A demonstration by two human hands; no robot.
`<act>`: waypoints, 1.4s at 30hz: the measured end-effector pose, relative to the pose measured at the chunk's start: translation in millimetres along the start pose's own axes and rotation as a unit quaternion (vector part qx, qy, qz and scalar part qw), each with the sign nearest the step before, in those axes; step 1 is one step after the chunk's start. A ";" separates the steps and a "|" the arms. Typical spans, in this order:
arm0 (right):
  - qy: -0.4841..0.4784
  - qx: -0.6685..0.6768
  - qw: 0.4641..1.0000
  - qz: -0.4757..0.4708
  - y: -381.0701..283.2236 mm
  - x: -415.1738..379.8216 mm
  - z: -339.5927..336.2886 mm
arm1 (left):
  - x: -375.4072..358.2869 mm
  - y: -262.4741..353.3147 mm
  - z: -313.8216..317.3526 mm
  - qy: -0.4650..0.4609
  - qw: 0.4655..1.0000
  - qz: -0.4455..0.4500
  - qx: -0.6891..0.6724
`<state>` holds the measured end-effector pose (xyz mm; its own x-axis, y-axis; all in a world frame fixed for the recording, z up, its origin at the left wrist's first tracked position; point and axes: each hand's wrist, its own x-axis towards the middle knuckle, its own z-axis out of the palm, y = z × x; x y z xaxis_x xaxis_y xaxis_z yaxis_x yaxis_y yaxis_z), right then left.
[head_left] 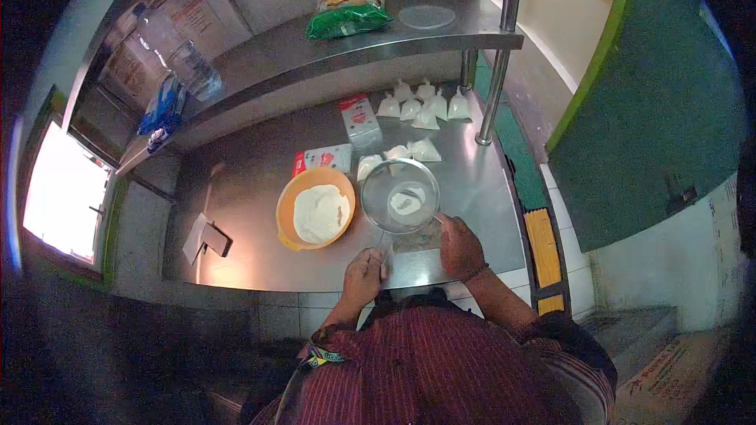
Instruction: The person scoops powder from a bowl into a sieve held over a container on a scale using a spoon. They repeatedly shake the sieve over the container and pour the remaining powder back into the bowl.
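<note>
A round metal-rimmed bowl (368, 216) with a little white powder at its bottom sits at the front of the steel table. At its lower right edge, my right hand (462, 250) is closed, fingertips by the rim; what it grips is hidden. My left hand (363, 276) is closed in front of the bowl, with what looks like a clear plastic bag (386, 255) at its fingers. A flat grey device (417, 242), perhaps a scale, shows below the bowl. To the left stands an orange basin (283, 224) heaped with white powder (319, 214).
Several tied bags of white powder (426, 116) stand at the back right, with more bags (424, 150) behind the bowl. Two red-and-white boxes (361, 122) are nearby. A phone-like object on a stand (206, 240) is at left. The shelf (276, 55) overhead holds a bottle (179, 55) and a green packet (348, 21).
</note>
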<state>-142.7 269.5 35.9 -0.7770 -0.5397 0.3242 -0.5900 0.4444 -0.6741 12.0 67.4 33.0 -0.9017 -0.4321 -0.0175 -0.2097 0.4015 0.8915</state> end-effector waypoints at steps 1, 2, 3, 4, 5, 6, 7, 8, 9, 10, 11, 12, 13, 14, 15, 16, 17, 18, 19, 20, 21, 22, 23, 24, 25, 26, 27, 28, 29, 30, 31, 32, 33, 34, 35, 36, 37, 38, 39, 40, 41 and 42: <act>-0.015 0.011 1.000 -0.010 0.7 -0.6 0.2 | -0.3 1.7 -0.6 0.000 1.000 -0.003 -0.014; -0.029 0.021 0.999 -0.021 1.0 -0.2 0.7 | -0.1 3.5 -1.3 0.000 1.000 -0.006 -0.027; -0.029 0.021 0.999 -0.022 0.5 0.0 1.8 | -0.1 9.5 -3.4 0.001 1.000 -0.005 -0.027; -0.051 0.013 0.999 0.003 0.1 -0.3 3.2 | -0.4 17.4 -5.9 0.000 1.000 -0.005 -0.014; -0.073 0.005 0.997 0.027 0.0 -0.2 4.2 | -0.5 21.3 -7.4 -0.001 1.000 -0.006 -0.001; -0.074 0.005 0.997 0.026 1.5 0.8 4.2 | -0.6 19.6 -7.3 0.000 1.000 -0.006 -0.002; -0.048 0.006 0.999 0.011 4.5 2.0 3.4 | -0.9 16.1 -6.7 0.003 1.000 -0.008 -0.010; -0.022 0.008 1.000 -0.003 7.2 3.0 3.0 | -1.4 12.1 -5.9 0.006 1.000 -0.010 -0.017; -0.025 0.008 1.000 -0.002 9.1 4.7 3.3 | -1.1 7.5 -4.9 0.006 1.000 -0.012 -0.018; 0.000 0.010 1.000 -0.002 11.3 7.2 3.6 | -0.5 2.7 -4.0 0.002 0.999 -0.026 -0.032; 0.025 0.012 1.000 0.000 13.4 9.1 3.6 | -0.7 -1.9 -2.5 -0.003 0.998 -0.039 -0.046; 0.024 0.011 1.000 0.001 14.0 10.7 3.2 | -1.5 5.0 -2.7 -0.005 0.998 -0.041 -0.047; 0.026 0.002 1.000 -0.004 13.8 12.4 2.9 | -2.3 13.8 -3.6 -0.001 0.999 -0.027 -0.037; 0.028 -0.008 1.000 -0.011 13.7 13.1 3.2 | -2.7 19.3 -4.3 0.004 1.000 -0.013 -0.026; 0.027 -0.008 1.000 -0.012 14.5 12.1 4.5 | -2.2 18.1 -4.3 0.005 1.000 -0.013 -0.027; 0.002 -0.005 1.000 -0.006 15.9 10.0 6.7 | -1.0 15.7 -4.4 -0.009 0.999 -0.032 -0.043; -0.023 -0.002 1.000 -0.001 16.4 8.0 8.4 | 0.3 13.4 -4.6 -0.022 0.997 -0.049 -0.059; -0.023 -0.001 1.000 -0.002 11.6 6.4 5.0 | 1.3 10.8 -4.7 -0.021 0.997 -0.049 -0.060; -0.038 0.005 0.999 0.003 5.6 3.8 -0.4 | 2.1 8.1 -4.7 -0.008 1.000 -0.001 -0.014; -0.054 0.012 0.998 0.007 1.4 1.8 -3.5 | 2.5 5.5 -4.9 0.004 0.998 0.047 0.032; -0.054 0.013 0.998 0.007 0.9 -0.5 -3.3 | 2.4 4.8 -4.9 0.004 0.998 0.047 0.032; -0.058 0.010 0.998 0.006 1.1 -2.8 -3.7 | 2.1 4.3 -4.3 0.001 1.000 0.013 -0.003; -0.062 0.007 0.998 0.004 1.4 -5.2 -4.2 | 1.8 3.8 -3.5 -0.002 0.999 -0.019 -0.039; -0.062 0.006 0.998 0.004 4.1 -7.8 -2.3 | 2.0 6.9 -3.4 -0.003 0.999 -0.019 -0.040; -0.066 -0.001 0.998 -0.003 7.8 -9.8 1.6 | 2.4 10.5 -3.7 -0.009 0.998 -0.038 -0.044; -0.070 -0.007 0.997 -0.010 11.1 -11.1 4.1 | 2.8 13.3 -3.7 -0.015 0.997 -0.057 -0.048; -0.069 -0.007 0.998 -0.010 11.1 -9.5 3.5 | 3.1 9.6 -2.2 -0.015 0.997 -0.057 -0.048; -0.069 -0.014 0.998 -0.002 11.5 -6.8 3.2 | 3.1 4.1 -0.1 -0.015 0.997 -0.056 -0.059; -0.069 -0.020 0.997 0.006 11.8 -4.1 2.7 | 2.8 -0.7 1.5 -0.016 0.996 -0.056 -0.070; -0.069 -0.020 0.997 0.007 12.3 -1.9 1.4 | 1.9 4.1 0.7 -0.016 0.996 -0.056 -0.069; -0.046 -0.025 0.999 -0.005 13.1 0.5 -0.7 | 0.3 9.8 -0.7 -0.023 0.995 -0.061 -0.080; -0.024 -0.029 0.999 -0.016 13.4 3.0 -2.6 | -0.1 13.8 -2.1 -0.029 0.993 -0.065 -0.091; -0.024 -0.027 0.999 -0.016 10.8 5.3 -6.8 | 0.4 13.8 -3.1 -0.030 0.993 -0.066 -0.090; -0.025 -0.025 0.999 -0.007 6.6 7.5 -13.1 | 0.9 13.7 -3.8 -0.020 0.998 -0.027 -0.052; -0.026 -0.023 0.999 0.002 4.6 8.4 -16.5 | 1.1 13.4 -4.0 -0.011 1.000 0.013 -0.015; -0.026 -0.023 0.999 0.002 6.5 8.4 -14.6 | 1.8 10.9 -3.7 -0.012 1.000 0.013 -0.015; -0.021 -0.030 0.999 0.016 10.3 8.8 -10.4 | 3.1 8.0 -3.7 -0.014 1.000 0.028 0.002; -0.016 -0.037 0.999 0.028 13.6 9.3 -6.8 | 3.8 5.4 -3.5 -0.016 0.999 0.043 0.018; -0.016 -0.037 0.999 0.027 15.9 9.1 -4.4 | 3.1 10.4 -3.4 -0.015 0.999 0.043 0.018; -0.021 -0.022 0.999 0.012 17.8 7.2 -2.0 | 1.0 16.0 -2.8 -0.007 0.999 0.035 0.015; -0.027 -0.007 1.000 -0.003 19.4 4.3 0.3 | -0.5 20.3 -2.6 0.000 1.000 0.026 0.012; -0.027 -0.006 1.000 -0.003 17.1 1.8 0.6 | -0.6 21.2 -2.7 0.000 1.000 0.026 0.013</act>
<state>-154.0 275.7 24.5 -0.7599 -0.5810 0.2915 -0.5982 0.4496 -0.6634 9.2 74.0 53.1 -0.9114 -0.4106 0.0287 -0.1723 0.4437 0.8794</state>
